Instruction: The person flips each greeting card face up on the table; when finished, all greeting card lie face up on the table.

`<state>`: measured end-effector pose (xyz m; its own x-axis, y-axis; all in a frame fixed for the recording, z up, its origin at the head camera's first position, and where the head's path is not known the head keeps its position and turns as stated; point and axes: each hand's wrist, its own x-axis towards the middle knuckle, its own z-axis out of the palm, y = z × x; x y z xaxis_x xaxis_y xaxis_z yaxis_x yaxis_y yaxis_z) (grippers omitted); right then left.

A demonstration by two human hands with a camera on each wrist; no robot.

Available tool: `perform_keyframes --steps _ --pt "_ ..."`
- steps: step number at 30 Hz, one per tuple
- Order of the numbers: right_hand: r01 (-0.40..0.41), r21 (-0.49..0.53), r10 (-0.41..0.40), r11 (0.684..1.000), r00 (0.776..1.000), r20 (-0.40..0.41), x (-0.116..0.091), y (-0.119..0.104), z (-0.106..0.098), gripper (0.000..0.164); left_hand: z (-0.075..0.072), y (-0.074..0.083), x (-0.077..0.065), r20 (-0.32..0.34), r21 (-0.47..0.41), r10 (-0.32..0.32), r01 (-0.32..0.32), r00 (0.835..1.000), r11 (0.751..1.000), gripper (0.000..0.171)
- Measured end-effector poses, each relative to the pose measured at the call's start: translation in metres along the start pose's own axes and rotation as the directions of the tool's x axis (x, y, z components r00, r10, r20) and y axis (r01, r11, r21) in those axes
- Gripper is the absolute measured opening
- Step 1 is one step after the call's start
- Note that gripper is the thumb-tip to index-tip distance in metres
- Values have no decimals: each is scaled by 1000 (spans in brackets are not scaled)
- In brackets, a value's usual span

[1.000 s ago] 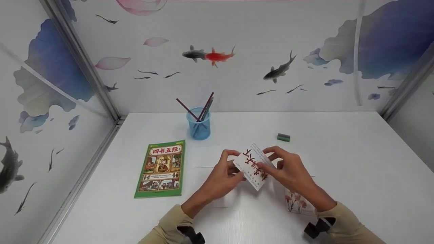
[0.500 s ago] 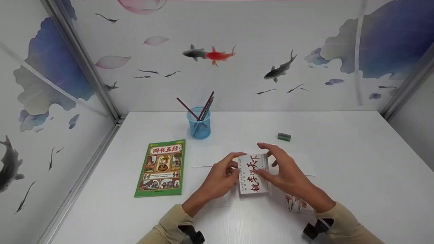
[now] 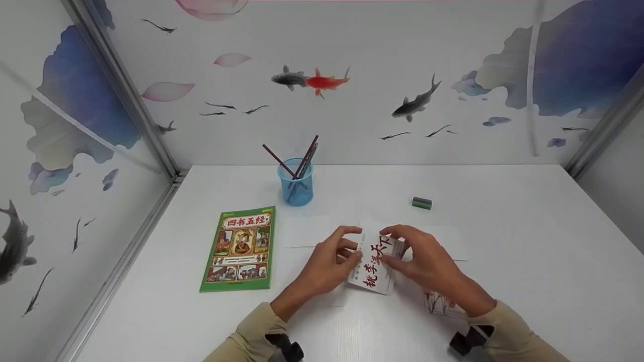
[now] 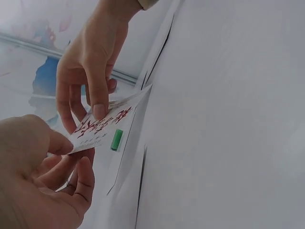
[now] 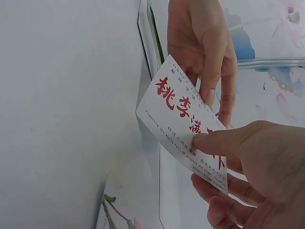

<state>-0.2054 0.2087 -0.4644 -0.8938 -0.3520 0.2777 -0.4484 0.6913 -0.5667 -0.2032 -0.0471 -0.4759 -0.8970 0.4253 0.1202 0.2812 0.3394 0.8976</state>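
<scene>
Pinching a white card (image 3: 370,274) along one side, the person's left hand (image 3: 327,264) has its thumb at the edge and its fingers bent behind. The right hand (image 3: 432,256) grips the opposite side of the same card, thumb pressed on the printed face and fingers curled underneath. The card is between the hands, to the right of the blue cup (image 3: 296,191) and nearer the person than it. It is held at a tilt, large red characters and lines of small print on the face that shows; whether its lower corner touches the white table (image 3: 528,216) cannot be told.

Slim dark-red pencils (image 3: 275,158) lean out of the blue cup in differing directions. To the left of the cup and nearer the person lies a green-bordered book (image 3: 239,254), its cover filled with illustrated panels. A small green and grey block (image 3: 421,203) sits well to the right of the cup. Also to the cup's right, but much nearer the person, lies a flower-printed card (image 3: 443,304), partly hidden by the right arm. Behind the cup rises a pale wall (image 3: 342,35) decorated with fish and petals.
</scene>
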Motion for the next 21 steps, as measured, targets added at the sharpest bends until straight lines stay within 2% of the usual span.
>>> perform_keyframes --steps 4,6,8,11,14,18,21 --pt "-85 -18 86 996 996 31 0 1 -1 34 1 -1 0 105 18 17 -19 994 1000 68" --pt "-89 -18 90 996 995 49 0 2 -2 39 1 -1 0 147 45 33 -40 989 998 71" --pt "-47 -15 48 999 996 73 -2 2 -1 52 1 -1 0 167 96 55 -72 984 993 70" --pt "53 5 -53 999 991 119 -4 1 -1 73 2 -2 0 167 172 96 -125 981 977 57" --pt "137 -27 -131 990 976 171 -6 1 -1 70 2 -3 -1 150 224 131 -163 980 961 40" --pt "129 -66 -109 989 962 251 -7 1 -1 51 2 -4 -1 150 252 156 -191 976 949 26" --pt "84 -57 -63 995 952 300 -6 2 -3 44 2 -4 0 195 280 174 -225 965 933 21"
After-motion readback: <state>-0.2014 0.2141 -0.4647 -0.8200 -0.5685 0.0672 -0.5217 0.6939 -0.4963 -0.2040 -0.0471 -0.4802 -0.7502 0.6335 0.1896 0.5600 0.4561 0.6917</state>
